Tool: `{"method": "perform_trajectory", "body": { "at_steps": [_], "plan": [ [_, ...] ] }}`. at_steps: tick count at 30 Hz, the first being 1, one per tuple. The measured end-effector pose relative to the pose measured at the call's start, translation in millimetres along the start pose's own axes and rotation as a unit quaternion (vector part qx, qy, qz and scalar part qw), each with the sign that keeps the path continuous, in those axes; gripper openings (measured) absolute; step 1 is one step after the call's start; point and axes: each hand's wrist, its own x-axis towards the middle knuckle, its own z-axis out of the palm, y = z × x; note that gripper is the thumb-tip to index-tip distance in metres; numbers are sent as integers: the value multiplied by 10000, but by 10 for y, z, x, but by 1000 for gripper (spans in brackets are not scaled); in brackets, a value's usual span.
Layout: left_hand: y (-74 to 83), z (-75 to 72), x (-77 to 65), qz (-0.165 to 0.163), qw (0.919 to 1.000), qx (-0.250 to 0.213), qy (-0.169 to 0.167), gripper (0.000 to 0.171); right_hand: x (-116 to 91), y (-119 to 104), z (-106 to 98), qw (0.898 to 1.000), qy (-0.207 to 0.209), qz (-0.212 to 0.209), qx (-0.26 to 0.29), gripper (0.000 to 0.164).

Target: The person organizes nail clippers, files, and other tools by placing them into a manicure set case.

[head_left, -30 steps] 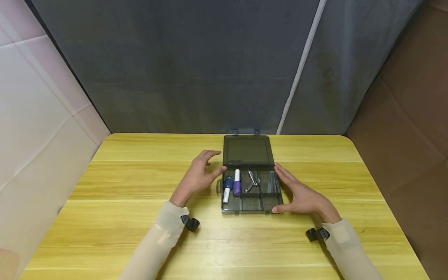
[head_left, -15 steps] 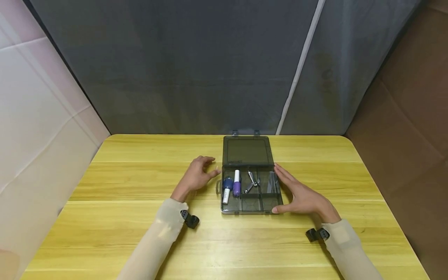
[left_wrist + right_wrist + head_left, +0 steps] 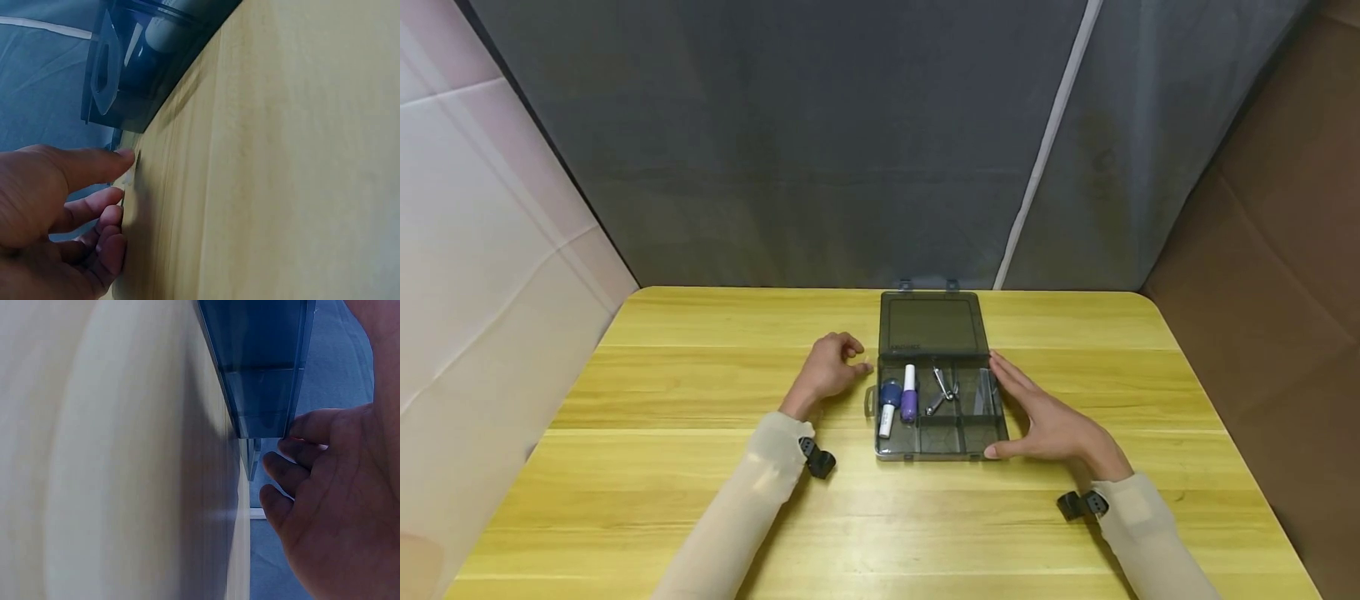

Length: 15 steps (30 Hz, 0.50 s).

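A smoky clear compartment box (image 3: 938, 435) lies open, its lid (image 3: 932, 323) folded back. In its left section are two nail polish bottles: a dark blue bottle (image 3: 891, 393) and a purple bottle (image 3: 909, 406), both white-capped. Nail clippers (image 3: 940, 382) sit in the middle section. My left hand (image 3: 826, 367) is just left of the box, fingers curled in. A small clear bit (image 3: 129, 178) shows between its thumb and forefinger; I cannot tell whether they pinch it. Along the box's right side rest the nearly straight fingers of my right hand (image 3: 1051, 425), thumb at the front corner.
Flat translucent strips (image 3: 983, 392) stand in the right section of the box. A handle loop (image 3: 869, 402) juts from its left side. The wooden table (image 3: 700, 392) meets a dark cloth backdrop (image 3: 775, 167) behind, with cloth walls at both sides.
My left hand has drawn back leftward from the box's edge, and its fingers have curled in towards the thumb. The right hand and the box stay where they were.
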Motion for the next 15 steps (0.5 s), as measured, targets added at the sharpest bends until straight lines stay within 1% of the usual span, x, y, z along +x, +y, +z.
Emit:
{"method": "perform_trajectory", "body": {
  "at_steps": [7, 11, 15],
  "plan": [
    [15, 37, 26, -66, 9998, -189, 34, 18, -17, 5, -10, 10000, 15, -19, -15, 133],
    [25, 52, 24, 22, 9995, -294, 102, 9, -34, 5, -16, 10000, 16, -25, -39, 133],
    [28, 62, 27, 131, 9993, -306, 193, 6, -32, 9, -15, 10000, 15, 32, -16, 133]
  ]
}}
